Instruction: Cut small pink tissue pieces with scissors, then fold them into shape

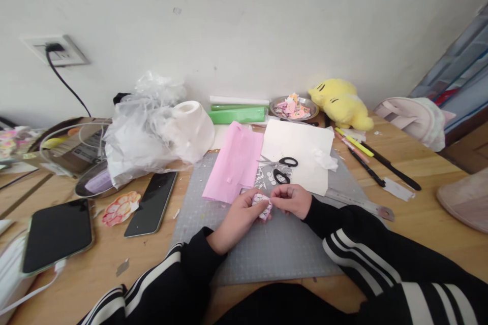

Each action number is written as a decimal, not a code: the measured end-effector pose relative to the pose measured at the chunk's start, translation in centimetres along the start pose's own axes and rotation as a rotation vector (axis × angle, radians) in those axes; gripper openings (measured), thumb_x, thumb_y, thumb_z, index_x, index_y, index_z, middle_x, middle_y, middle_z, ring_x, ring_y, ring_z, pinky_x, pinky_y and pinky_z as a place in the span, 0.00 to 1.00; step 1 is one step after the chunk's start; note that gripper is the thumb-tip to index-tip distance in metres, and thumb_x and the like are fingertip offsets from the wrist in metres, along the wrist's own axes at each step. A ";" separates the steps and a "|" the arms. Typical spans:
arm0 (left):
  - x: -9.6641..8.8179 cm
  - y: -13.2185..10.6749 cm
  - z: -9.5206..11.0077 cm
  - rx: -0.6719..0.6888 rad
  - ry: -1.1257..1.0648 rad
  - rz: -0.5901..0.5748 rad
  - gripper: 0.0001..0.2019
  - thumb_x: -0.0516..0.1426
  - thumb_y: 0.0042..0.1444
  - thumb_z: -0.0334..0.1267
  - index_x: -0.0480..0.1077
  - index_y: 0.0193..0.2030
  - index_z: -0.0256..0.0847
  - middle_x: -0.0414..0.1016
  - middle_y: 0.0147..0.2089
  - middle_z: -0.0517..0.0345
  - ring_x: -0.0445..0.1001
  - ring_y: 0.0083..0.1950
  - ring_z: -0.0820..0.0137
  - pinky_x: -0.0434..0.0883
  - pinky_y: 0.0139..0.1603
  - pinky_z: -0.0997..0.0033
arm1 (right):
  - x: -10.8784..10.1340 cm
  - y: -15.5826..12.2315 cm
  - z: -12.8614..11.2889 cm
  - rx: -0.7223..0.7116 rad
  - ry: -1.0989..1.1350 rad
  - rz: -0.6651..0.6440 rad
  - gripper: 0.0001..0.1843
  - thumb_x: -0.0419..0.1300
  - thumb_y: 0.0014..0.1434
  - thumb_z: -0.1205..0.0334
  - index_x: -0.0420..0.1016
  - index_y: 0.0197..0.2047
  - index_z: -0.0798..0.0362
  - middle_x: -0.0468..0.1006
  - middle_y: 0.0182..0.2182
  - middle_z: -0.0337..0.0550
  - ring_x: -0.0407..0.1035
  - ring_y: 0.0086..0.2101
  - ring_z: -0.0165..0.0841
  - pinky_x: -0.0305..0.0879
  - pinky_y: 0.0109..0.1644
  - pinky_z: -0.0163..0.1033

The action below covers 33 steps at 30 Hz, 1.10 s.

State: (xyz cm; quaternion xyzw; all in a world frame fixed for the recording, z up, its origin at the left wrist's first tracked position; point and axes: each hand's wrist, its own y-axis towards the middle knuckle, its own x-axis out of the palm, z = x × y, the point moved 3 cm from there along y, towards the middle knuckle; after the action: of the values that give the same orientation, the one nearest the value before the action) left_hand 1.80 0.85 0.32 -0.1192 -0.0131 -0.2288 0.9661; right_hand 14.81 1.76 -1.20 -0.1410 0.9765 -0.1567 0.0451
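Observation:
Over the grey cutting mat [263,259], my left hand [242,213] is closed on a small pink-and-white paper piece [262,203] with dark outlines. The thumb lies across its face. My right hand [292,200] pinches at the piece's right edge; its fingertips meet there, and I cannot tell how much of the edge they hold. Just beyond the hands lie black-handled scissors [282,176] among white paper scraps [263,179]. A pink sheet [234,162] lies to their left and a white sheet [305,142] behind them.
A metal ruler [358,205] lies right of my right hand, with pens [358,144] beyond. At the back are a dish [274,111] of cut-outs, a yellow plush toy [341,104] and a paper roll [194,124]. Two phones [152,203] [57,233] lie left.

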 end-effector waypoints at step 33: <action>0.1 0.0 -0.1 0.014 0.006 -0.066 0.08 0.54 0.49 0.40 0.62 0.25 0.37 0.66 0.20 0.64 0.62 0.23 0.76 0.60 0.27 0.75 | 0.0 0.3 0.2 0.056 0.057 -0.017 0.15 0.59 0.37 0.54 0.64 0.22 0.56 0.63 0.11 0.30 0.57 0.12 0.21 0.53 0.15 0.28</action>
State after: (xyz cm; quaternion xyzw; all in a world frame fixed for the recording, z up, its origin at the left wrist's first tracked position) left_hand 1.87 0.80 0.18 -0.1112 -0.0158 -0.2607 0.9589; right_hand 14.78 2.00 -1.51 -0.1433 0.9714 -0.1884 0.0201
